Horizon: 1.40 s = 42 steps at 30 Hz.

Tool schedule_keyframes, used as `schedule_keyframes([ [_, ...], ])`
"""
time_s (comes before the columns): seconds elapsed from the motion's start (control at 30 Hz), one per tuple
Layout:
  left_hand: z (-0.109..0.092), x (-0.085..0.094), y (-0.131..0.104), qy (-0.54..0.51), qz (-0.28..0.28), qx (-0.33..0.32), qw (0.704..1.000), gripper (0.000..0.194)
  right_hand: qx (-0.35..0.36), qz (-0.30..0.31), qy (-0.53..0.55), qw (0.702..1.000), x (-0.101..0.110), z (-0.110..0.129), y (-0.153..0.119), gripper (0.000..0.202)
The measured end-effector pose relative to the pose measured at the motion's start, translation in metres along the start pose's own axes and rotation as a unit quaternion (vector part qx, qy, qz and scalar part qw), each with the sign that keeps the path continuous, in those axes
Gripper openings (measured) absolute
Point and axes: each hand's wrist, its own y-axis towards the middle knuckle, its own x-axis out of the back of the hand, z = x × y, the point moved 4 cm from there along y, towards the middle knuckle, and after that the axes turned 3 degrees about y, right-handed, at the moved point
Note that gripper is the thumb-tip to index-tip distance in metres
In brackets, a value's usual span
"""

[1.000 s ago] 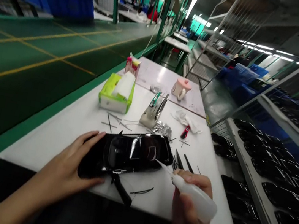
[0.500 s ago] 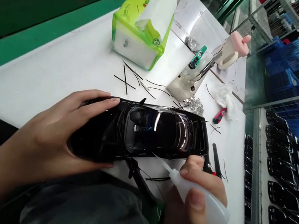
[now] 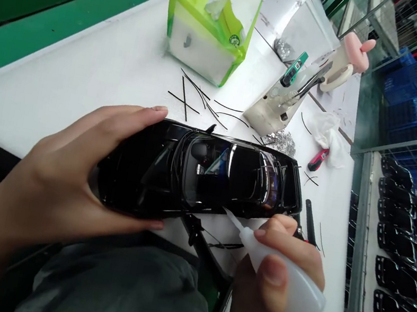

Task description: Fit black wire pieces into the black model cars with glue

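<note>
Black model car [image 3: 205,177] at the near edge of the white tabletop [image 3: 86,70], left hand [image 3: 61,167] with its grip wrapped round the car's left end, fingers along far flank, thumb along near one. Right hand [image 3: 254,293] has its grip pinching a whitish squeeze bottle [image 3: 299,295], thin nozzle [image 3: 235,220] at the car's near side. Beyond the car: loose black strips [image 3: 184,102], then green tissue pack [image 3: 200,41].

The front end of the black model car [image 3: 205,174] is partly covered by the left hand [image 3: 64,163], and part of the white squeeze bottle [image 3: 299,301] by the right hand [image 3: 272,275]. The tissue pack [image 3: 201,50] is cropped by the top edge; its smallest print cannot be read.
</note>
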Motion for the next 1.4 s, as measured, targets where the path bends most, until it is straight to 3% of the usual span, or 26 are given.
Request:
schedule_keyframes([
  [0.17, 0.0036, -0.0003, 0.0004, 0.003, 0.016, 0.034, 0.999, 0.109, -0.008, -0.006, -0.001, 1.0, 0.0005, 0.004, 0.0056, 0.012],
  [0.43, 0.0035, 0.0038, 0.0036, 0.023, 0.017, 0.026, 0.999, 0.108, -0.022, 0.009, 0.008, 1.0, 0.0002, 0.004, 0.0093, 0.013],
  [0.57, 0.003, 0.0031, 0.0044, 0.022, 0.019, 0.02, 0.999, 0.105, 0.004, 0.01, 0.002, 1.0, 0.0011, 0.005, 0.0094, 0.013],
  [0.77, 0.003, 0.003, 0.0042, 0.025, 0.016, 0.016, 0.999, 0.103, -0.049, 0.054, -0.019, 0.997, 0.0038, 0.0086, 0.0108, 0.012],
  [1.1, 0.003, 0.0029, 0.0037, 0.031, 0.027, 0.015, 0.999, 0.101, -0.021, 0.023, -0.01, 0.999, 0.0018, 0.0059, 0.0087, 0.012],
  [1.4, 0.0025, 0.003, 0.0047, 0.03, 0.017, 0.007, 0.999, 0.102, -0.043, 0.049, -0.025, 0.998, 0.0047, 0.0094, 0.0099, 0.011],
])
